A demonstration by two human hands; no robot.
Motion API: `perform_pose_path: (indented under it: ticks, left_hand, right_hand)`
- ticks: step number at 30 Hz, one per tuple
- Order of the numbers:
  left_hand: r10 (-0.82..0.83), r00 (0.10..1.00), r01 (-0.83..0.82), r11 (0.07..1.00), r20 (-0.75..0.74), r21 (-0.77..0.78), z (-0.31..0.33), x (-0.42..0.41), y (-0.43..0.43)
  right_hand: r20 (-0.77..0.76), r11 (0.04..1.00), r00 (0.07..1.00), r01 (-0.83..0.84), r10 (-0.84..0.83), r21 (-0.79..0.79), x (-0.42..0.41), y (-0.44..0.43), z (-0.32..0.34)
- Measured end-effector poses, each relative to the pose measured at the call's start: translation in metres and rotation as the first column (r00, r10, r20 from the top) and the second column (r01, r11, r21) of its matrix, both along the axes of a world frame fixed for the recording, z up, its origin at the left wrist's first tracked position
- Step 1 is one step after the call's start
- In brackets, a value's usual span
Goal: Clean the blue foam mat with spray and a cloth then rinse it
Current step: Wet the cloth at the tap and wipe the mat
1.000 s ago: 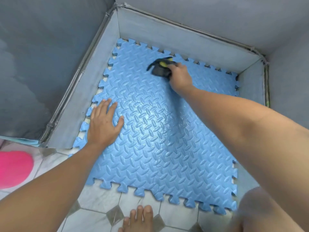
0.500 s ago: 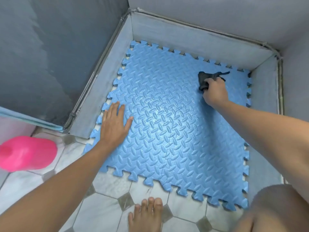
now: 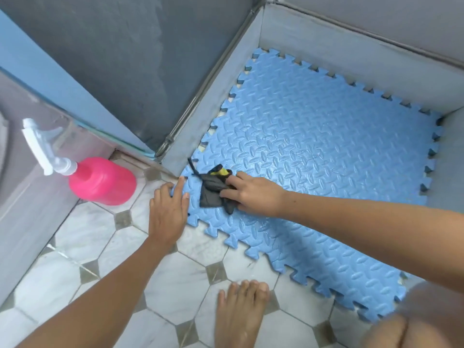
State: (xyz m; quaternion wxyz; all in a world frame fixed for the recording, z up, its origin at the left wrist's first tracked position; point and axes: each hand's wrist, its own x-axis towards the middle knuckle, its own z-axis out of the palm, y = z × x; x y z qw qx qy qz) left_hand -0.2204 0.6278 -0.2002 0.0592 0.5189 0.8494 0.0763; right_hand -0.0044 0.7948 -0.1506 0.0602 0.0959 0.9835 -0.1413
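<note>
The blue foam mat (image 3: 326,151), embossed with a tread pattern and jigsaw edges, lies flat in a grey walled corner and looks wet and shiny. My right hand (image 3: 253,194) presses a dark grey cloth (image 3: 212,190) with a yellow patch onto the mat's near left corner. My left hand (image 3: 168,212) rests flat beside it with fingers spread, fingertips on the mat's corner edge and palm over the tiled floor. The pink spray bottle (image 3: 103,182) with a white trigger head stands on the floor to the left, apart from both hands.
Low grey walls (image 3: 351,49) border the mat at the back and left. White and grey floor tiles (image 3: 105,249) fill the foreground. My bare foot (image 3: 241,315) is planted just in front of the mat, and a knee (image 3: 414,320) shows at lower right.
My right hand has swept the cloth from the far right of the mat to its near left corner. My left hand has slid to the mat's corner edge. The view turned left, showing the whole bottle.
</note>
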Motion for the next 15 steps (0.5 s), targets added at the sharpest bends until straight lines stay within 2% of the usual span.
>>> perform_pose_path:
  ticks: [2, 3, 5, 7, 8, 10, 11, 12, 13, 15]
  left_hand:
    - [0.019, 1.000, -0.019, 1.000, 0.016, -0.012, 0.001, 0.002, 0.001]
    - [0.028, 0.999, -0.028, 0.999, 0.021, -0.019, 0.002, 0.003, 0.002]
    - [0.034, 0.999, -0.034, 0.999, 0.032, -0.023, 0.001, 0.003, 0.003]
    - [0.047, 0.998, -0.047, 0.999, 0.041, -0.019, 0.000, 0.004, 0.003]
    - [0.053, 0.998, -0.052, 0.999, 0.044, -0.016, -0.002, 0.004, 0.003]
    - [0.050, 0.997, -0.050, 0.999, 0.059, -0.007, -0.004, 0.004, 0.003]
    - [0.047, 0.997, -0.046, 0.999, 0.068, -0.005, -0.005, 0.003, 0.004]
    - [0.041, 0.996, -0.040, 0.999, 0.073, -0.006, -0.005, 0.002, 0.004]
    - [0.036, 0.996, -0.035, 0.999, 0.076, -0.008, -0.005, 0.002, 0.005]
    - [0.033, 0.997, -0.032, 0.999, 0.070, -0.011, -0.005, 0.002, 0.004]
  right_hand:
    - [-0.009, 0.999, 1.000, -0.003, 0.004, 0.046, 0.038, 0.017, -0.002]
    - [-0.015, 0.996, 0.998, 0.055, -0.054, 0.065, 0.056, 0.031, -0.001]
    - [-0.011, 0.959, 0.962, 0.273, -0.274, 0.079, 0.097, 0.071, 0.000]
    - [0.006, 0.834, 0.838, 0.542, -0.545, 0.103, 0.144, 0.116, 0.003]
    - [0.008, 0.734, 0.741, 0.664, -0.671, 0.144, 0.170, 0.136, 0.004]
    - [0.007, 0.458, 0.468, 0.862, -0.884, 0.217, 0.215, 0.164, 0.003]
    - [0.011, 0.338, 0.345, 0.910, -0.938, 0.241, 0.229, 0.172, 0.003]
    - [0.030, 0.265, 0.267, 0.929, -0.963, 0.257, 0.232, 0.175, 0.001]
    - [0.046, 0.236, 0.232, 0.937, -0.972, 0.259, 0.227, 0.177, 0.001]
    - [0.041, 0.280, 0.278, 0.938, -0.960, 0.205, 0.193, 0.176, -0.004]
